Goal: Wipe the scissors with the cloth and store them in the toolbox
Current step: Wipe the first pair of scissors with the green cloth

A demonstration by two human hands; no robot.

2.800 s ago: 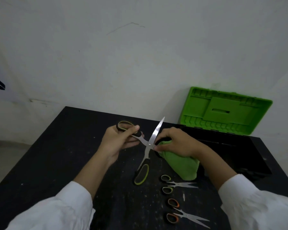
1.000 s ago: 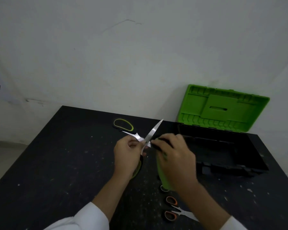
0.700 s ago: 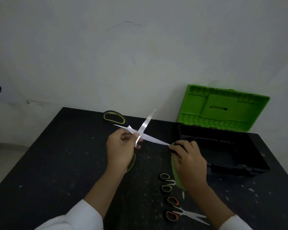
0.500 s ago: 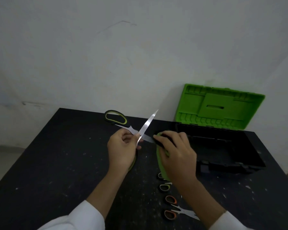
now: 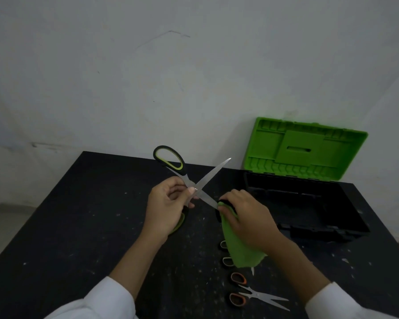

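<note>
**Cloth slides outward along an opened scissor blade**

Compared with half a second ago, the right hand [image 5: 247, 217] and its green cloth [image 5: 240, 249] sit a little further from the pivot, lower on the blade. That hand pinches the cloth around the blade's far end, hiding the tip, and the rest of the cloth hangs beneath the palm.

The left hand [image 5: 168, 208] grips the large scissors [image 5: 207, 178] at the pivot, raised above the black table [image 5: 78, 226] and spread in an X. One black-and-green handle points up and away. The other is mostly hidden behind the left palm.

Under the hanging cloth lie small green-handled scissors [image 5: 226, 261], partly covered. Nearer the viewer lie orange-handled scissors [image 5: 251, 295], blades parted. To the right stands the black toolbox [image 5: 309, 203], its green lid [image 5: 304, 148] open against the pale wall [image 5: 194, 77]. White sleeves [image 5: 115, 298] cover both forearms.
</note>
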